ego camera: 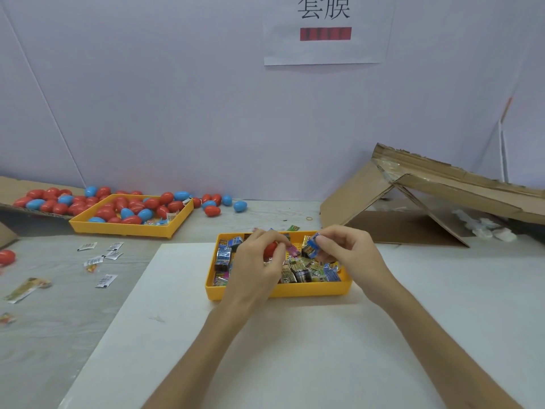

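I'm at the filling step, I reckon: my left hand (259,261) curls its fingers round a red egg (270,250) above the yellow tray (280,292) at my 12 o'clock. My right hand (351,252) pinches a blue packet (312,247) between thumb and fingertips, at 3 o'clock from the egg, near but apart. Next the packet should travel toward 9 o'clock into the egg, though I cannot tell whether the egg is open

Bright, even light from overhead; soft shadows sit under the forearms on the white mat (182,335). Wide-angle bending warps the edges, and fine detail looks slightly soft.
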`<state>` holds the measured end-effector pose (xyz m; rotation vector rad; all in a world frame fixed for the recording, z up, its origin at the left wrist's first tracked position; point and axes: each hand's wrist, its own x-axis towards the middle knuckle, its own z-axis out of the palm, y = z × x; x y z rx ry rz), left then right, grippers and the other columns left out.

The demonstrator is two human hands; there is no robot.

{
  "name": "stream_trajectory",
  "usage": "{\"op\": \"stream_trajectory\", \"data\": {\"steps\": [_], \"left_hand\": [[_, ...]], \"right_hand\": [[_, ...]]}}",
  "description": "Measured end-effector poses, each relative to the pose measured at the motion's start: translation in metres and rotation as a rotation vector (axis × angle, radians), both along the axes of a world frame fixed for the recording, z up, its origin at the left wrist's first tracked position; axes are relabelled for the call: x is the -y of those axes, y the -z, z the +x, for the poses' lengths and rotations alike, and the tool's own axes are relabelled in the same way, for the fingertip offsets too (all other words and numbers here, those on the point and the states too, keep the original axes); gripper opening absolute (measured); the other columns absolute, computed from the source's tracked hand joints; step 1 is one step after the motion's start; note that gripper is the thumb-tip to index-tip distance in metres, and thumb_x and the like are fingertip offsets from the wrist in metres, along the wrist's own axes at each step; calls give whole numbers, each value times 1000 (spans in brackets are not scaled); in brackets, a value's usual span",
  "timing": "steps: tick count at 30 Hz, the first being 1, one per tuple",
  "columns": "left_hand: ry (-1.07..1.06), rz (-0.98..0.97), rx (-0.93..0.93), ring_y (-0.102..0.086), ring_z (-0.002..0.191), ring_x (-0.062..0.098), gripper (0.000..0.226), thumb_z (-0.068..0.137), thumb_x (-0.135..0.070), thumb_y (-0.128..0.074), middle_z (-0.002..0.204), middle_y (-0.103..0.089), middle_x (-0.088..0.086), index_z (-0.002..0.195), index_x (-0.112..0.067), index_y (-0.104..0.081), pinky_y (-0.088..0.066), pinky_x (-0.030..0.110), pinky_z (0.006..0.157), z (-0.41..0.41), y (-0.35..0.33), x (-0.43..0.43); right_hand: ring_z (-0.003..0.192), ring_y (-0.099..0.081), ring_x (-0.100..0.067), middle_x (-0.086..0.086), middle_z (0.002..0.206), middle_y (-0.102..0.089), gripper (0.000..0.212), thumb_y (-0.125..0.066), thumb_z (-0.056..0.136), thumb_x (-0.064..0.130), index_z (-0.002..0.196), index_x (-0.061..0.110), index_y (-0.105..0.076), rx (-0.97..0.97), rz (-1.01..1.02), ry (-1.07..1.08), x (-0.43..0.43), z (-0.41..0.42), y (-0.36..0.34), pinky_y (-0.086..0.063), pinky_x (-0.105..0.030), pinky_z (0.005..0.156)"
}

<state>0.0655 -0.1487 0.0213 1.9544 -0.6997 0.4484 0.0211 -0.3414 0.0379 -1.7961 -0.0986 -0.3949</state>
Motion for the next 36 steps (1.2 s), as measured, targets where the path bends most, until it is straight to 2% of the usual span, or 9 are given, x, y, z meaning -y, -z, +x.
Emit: {"op": "stream_trajectory", "data": {"steps": [3,7,12,16,20,25,29,33,36], "left_hand": [[152,-111,-153,-60,92,4,22,93,-52,-53,90,-65,-16,93,-36,-67,-47,19,77,-7,-8,2],[183,-131,-151,-61,79,12,28,85,-59,-63,85,-63,-10,89,-31,-65,-51,28,68,-8,-9,4],[199,-134,-134,-61,75,8,7,92,-38,-64,81,-64,-16,87,-35,-68,-52,26,67,-8,-10,3],[205,-111,-107,-62,79,5,16,96,-23,-65,81,-66,-19,87,-36,-68,-46,14,68,-10,-11,3],[192,-133,-82,-64,83,10,19,95,-23,-66,87,-67,-15,102,-41,-68,-50,18,70,-14,-12,5],[161,-141,-35,-63,88,6,15,92,-18,-71,91,-66,-18,92,-32,-67,-46,11,70,-14,-12,7],[158,-161,-44,-63,88,5,21,92,-14,-72,88,-67,-18,89,-34,-66,-49,14,70,-14,-13,7],[212,-271,-267,-62,79,1,21,95,-18,-68,83,-67,-17,84,-35,-69,-51,18,65,-14,-16,7],[280,-431,-519,-53,68,9,18,97,-19,-65,78,-62,-5,83,-28,-72,-46,24,58,-15,-19,6]], "right_hand": [[68,-69,-16,-8,74,-74,7,-69,93,9,91,10,-75,4,90,-72,-9,-4,-4,-56,-23,67],[68,-67,-14,-6,76,-72,4,-75,87,4,91,5,-74,16,104,-104,-17,-6,-13,-54,-23,67],[67,-67,-11,-8,76,-74,8,-67,93,4,96,4,-75,-5,155,-50,-24,-8,-12,-55,-21,66],[69,-66,-14,-5,79,-74,7,-68,93,7,97,6,-74,-4,250,10,-32,-15,0,-54,-21,66],[64,-65,-10,2,74,-72,6,-70,92,8,89,11,-74,10,289,23,-33,-19,4,-53,-20,63],[69,-66,-14,-4,79,-75,6,-73,90,12,86,14,-76,-21,260,49,-33,-20,4,-57,-25,67],[68,-64,-14,-8,78,-74,5,-77,87,13,82,11,-76,-1,261,67,-33,-20,3,-54,-22,64],[69,-67,-12,-4,75,-73,13,-81,81,11,85,4,-72,10,258,39,-32,-22,0,-53,-21,65],[77,-71,-14,-7,83,-75,14,-82,78,5,86,7,-71,15,254,-24,-32,-24,-2,-53,-21,67]]}}
